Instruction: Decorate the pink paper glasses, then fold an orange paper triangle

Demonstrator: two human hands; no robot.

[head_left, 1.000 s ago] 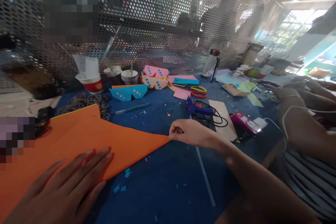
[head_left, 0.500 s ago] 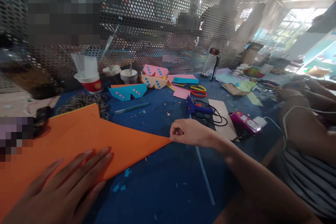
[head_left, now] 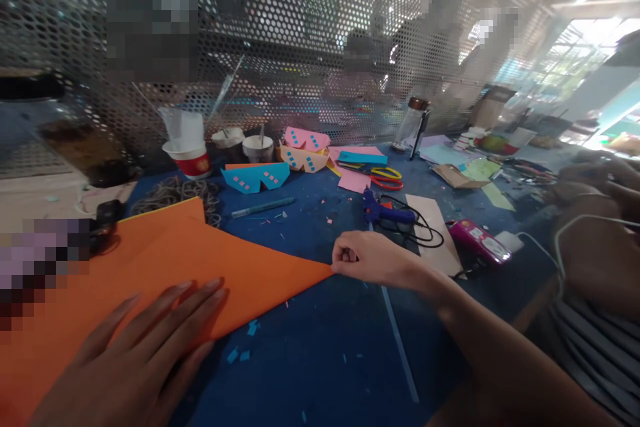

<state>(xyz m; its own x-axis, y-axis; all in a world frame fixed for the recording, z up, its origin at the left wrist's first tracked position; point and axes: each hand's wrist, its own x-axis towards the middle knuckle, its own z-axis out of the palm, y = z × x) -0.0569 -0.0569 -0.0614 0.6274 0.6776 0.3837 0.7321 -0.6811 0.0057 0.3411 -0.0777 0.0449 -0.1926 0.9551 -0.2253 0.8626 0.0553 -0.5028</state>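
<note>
A large sheet of orange paper (head_left: 260, 267) is folded on the blue table, narrowing to a point at its right end. My left hand (head_left: 145, 347) lies flat on the paper with fingers stretched out, pressing it down. My right hand (head_left: 363, 255) is closed at the pointed tip, pinching the paper there. A blue glue gun (head_left: 393, 213) with a black cord lies just behind my right hand. From under that hand a clear glue stick (head_left: 400, 345) extends toward me. Small blue paper scraps (head_left: 245, 347) lie by the paper's front edge.
Paper glasses in blue (head_left: 255, 177), peach and pink stand at the back beside paper cups (head_left: 193, 161). A pen (head_left: 263, 207), scissors (head_left: 387, 177), a glass bottle (head_left: 411, 125) and a pink device (head_left: 480, 240) lie around. A perforated metal screen (head_left: 280, 33) rises behind; another person sits at right.
The whole view has shifted, so things appear slightly farther right. Both hands keep the same hold on the orange paper.
</note>
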